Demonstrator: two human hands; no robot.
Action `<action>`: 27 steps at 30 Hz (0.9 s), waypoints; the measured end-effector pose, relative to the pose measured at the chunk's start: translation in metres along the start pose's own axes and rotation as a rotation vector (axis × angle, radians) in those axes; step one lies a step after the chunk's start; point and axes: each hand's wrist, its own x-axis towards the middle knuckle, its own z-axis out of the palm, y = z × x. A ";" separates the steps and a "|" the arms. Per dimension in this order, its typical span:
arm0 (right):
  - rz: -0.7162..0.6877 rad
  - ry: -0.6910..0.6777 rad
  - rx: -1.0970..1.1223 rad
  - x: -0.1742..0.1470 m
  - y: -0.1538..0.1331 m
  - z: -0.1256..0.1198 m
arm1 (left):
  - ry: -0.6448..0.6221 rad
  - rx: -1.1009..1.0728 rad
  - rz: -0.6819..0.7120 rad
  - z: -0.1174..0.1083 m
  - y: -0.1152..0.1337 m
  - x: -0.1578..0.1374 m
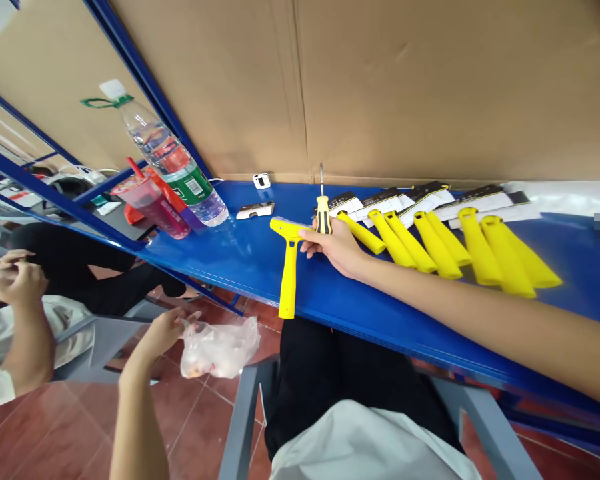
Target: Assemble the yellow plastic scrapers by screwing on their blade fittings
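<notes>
My right hand (336, 245) is closed over the blue table. It grips a screwdriver (323, 215) with a cream and black handle, its shaft pointing up. Between thumb and fingers the same hand pinches the head of a yellow scraper (289, 267), whose handle hangs toward the table's front edge. Off to the left and below table height, my left hand (166, 330) holds a clear plastic bag (219, 348) by its top. Something whitish and orange shows faintly inside the bag. Several yellow handles (433, 247) lie in a row beside my right forearm.
Black-and-white cards (385, 201) lie behind the handles. A small flat piece (255, 211) and a white gadget (261, 181) sit near the cardboard wall. A water bottle (180, 170) and red cup (155, 207) stand at left. A co-worker's hands (20, 277) show far left.
</notes>
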 end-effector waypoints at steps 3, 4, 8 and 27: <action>-0.002 -0.016 -0.005 0.001 0.001 0.000 | -0.135 0.049 -0.111 0.046 -0.013 0.023; -0.005 -0.021 -0.006 0.001 0.001 0.000 | -0.157 0.054 -0.126 0.061 -0.015 0.028; -0.015 -0.037 -0.010 0.001 0.001 0.000 | -0.292 0.030 -0.155 0.123 -0.006 0.032; -0.263 -0.057 -0.088 -0.003 0.002 0.002 | -0.882 -0.454 0.386 0.015 0.125 -0.064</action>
